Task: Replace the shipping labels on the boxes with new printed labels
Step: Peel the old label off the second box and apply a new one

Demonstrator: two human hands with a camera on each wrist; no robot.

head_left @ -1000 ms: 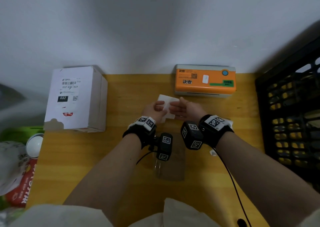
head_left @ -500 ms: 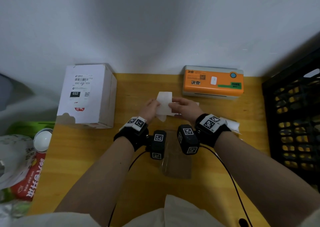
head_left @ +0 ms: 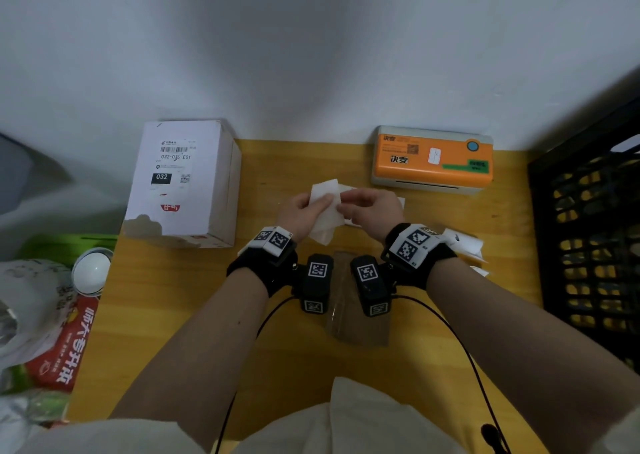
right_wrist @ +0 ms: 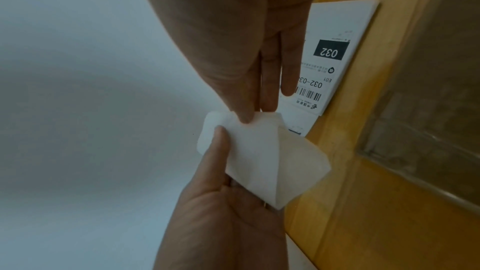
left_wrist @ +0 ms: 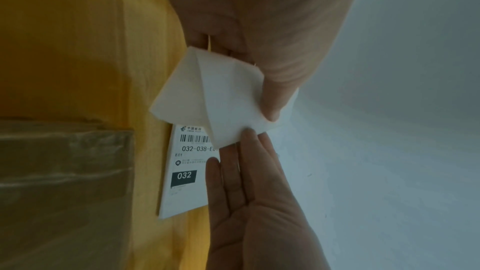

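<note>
Both hands hold a blank-side-up white label sheet (head_left: 323, 207) above the yellow table (head_left: 263, 162), in front of the orange label printer (head_left: 433, 159). My left hand (head_left: 320, 204) grips it with the thumb on top (right_wrist: 221, 137). My right hand (head_left: 346, 200) pinches its right edge between fingertips (right_wrist: 244, 118). A cream layer shows along the sheet's lower corner (right_wrist: 298, 171). Under the hands lies a printed "032" label (left_wrist: 187, 167). A white box (head_left: 187, 183) with a printed label (head_left: 173, 162) on top stands at the far left.
A black slotted crate (head_left: 588, 228) borders the table's right side. Loose paper scraps (head_left: 464, 245) lie by my right wrist, and a clear plastic sheet (head_left: 356, 325) lies nearer me. Bags and a white round lid (head_left: 91, 270) crowd the left edge. A wall stands behind.
Both hands keep hold of the sheet, which has turned more upright between them. The head view has shifted, so the box and printer sit further right in the picture.
</note>
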